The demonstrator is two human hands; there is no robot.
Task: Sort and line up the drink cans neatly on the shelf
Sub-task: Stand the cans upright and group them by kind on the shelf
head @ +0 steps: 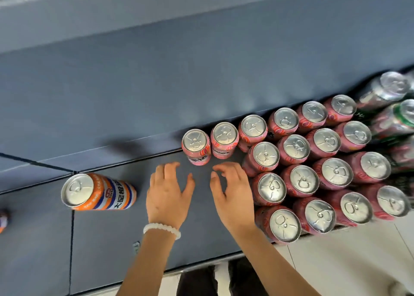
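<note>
Seen from your head camera: both your hands hover, holding nothing, over the dark grey metal shelf [107,239]. Your left hand [168,193], a white beaded bracelet [161,229] at its wrist, has relaxed, loosely spread fingers; your right hand [233,194] has its fingers loosely curled. Just beyond your fingertips stand two pink aluminium drink cans [209,144], ending the back row. To your right, the packed block of pink cans [313,170] stands upright in rows. An orange, white and blue striped can [97,191] stands alone on your left.
</note>
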